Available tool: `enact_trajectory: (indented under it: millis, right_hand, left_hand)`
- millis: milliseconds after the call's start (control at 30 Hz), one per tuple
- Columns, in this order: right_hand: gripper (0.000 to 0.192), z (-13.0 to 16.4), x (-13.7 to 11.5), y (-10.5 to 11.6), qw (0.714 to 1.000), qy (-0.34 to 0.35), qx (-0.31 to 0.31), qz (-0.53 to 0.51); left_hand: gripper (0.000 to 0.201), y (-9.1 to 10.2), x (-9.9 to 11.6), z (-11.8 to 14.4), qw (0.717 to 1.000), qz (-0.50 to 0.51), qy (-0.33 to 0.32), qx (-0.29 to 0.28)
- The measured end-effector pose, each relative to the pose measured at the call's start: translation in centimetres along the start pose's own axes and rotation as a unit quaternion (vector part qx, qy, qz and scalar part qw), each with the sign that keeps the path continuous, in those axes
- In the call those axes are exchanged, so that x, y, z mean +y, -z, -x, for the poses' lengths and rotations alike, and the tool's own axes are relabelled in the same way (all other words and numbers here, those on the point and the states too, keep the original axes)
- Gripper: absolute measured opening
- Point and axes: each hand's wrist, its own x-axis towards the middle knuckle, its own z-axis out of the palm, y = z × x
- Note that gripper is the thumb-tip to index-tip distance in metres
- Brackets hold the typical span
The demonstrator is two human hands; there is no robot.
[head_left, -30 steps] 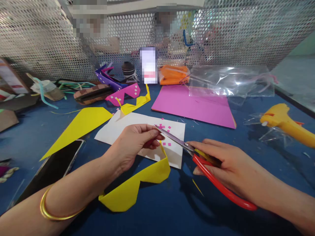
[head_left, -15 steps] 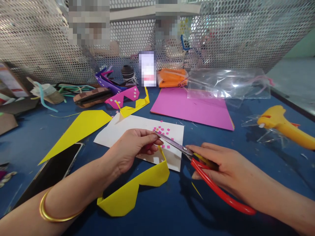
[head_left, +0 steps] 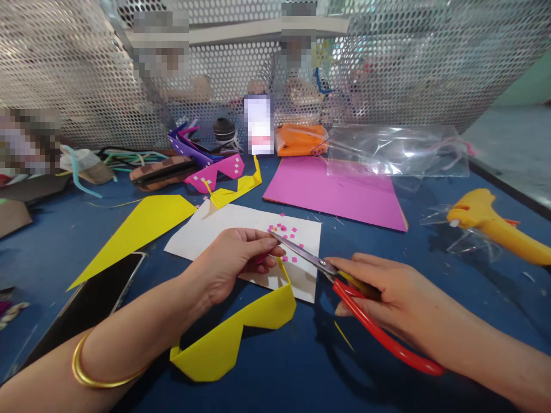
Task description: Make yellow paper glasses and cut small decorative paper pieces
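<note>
My right hand [head_left: 379,292] grips a pair of red-handled scissors [head_left: 391,341], the blades pointing left. Their tips meet the fingertips of my left hand [head_left: 241,255], which is closed in a pinch. A bit of pink paper [head_left: 260,260] shows under those fingers, mostly hidden. Below them lies a white sheet [head_left: 307,287] scattered with several tiny pink paper squares [head_left: 294,260]. Close to me, a yellow paper glasses shape [head_left: 232,332] rests on the table, one thin arm rising toward my left hand.
Yellow paper [head_left: 142,229] overlaps a dark phone [head_left: 103,287] on the left. Behind stand pink paper glasses [head_left: 217,171] and smaller yellow ones [head_left: 236,191]. Pink sheets [head_left: 336,192] lie farther back, a yellow glue gun [head_left: 495,223] at right. A perforated metal screen [head_left: 387,69] closes the back.
The view has shifted very slightly. Both hands and the scissors keep nearly the same pose, the tips still at my left fingertips.
</note>
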Motion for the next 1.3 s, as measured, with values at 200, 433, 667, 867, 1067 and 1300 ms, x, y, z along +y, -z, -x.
enact_trajectory:
  millis: [200,433,667,867,1067,1300]
  right_hand:
    - [0.033,-0.1,0.5,0.2,0.996,-0.004,0.090,0.018]
    - [0.047,1.0,2.9,2.0,0.953,-0.049,0.245,0.173]
    - [0.037,5.2,3.8,-0.1,0.860,-0.097,0.267,0.424]
    - [0.024,5.9,3.4,0.3,0.880,-0.026,0.170,0.444]
    - [0.025,-1.6,-3.7,2.1,0.924,0.058,0.142,0.350]
    - [0.029,-13.2,-4.6,-1.0,0.916,0.028,0.114,0.385]
  left_hand:
    - [0.015,0.1,0.7,0.2,1.000,0.000,-0.022,0.018]
    - [0.008,0.6,2.3,1.5,0.987,0.092,-0.117,0.061]
    - [0.006,0.6,3.4,3.0,0.980,0.130,-0.140,0.052]
    - [0.004,1.2,4.1,3.9,0.969,0.162,-0.179,0.044]
    - [0.004,1.4,4.4,5.0,0.961,0.169,-0.218,0.016]
    - [0.010,1.3,4.4,5.5,0.955,0.188,-0.228,-0.008]
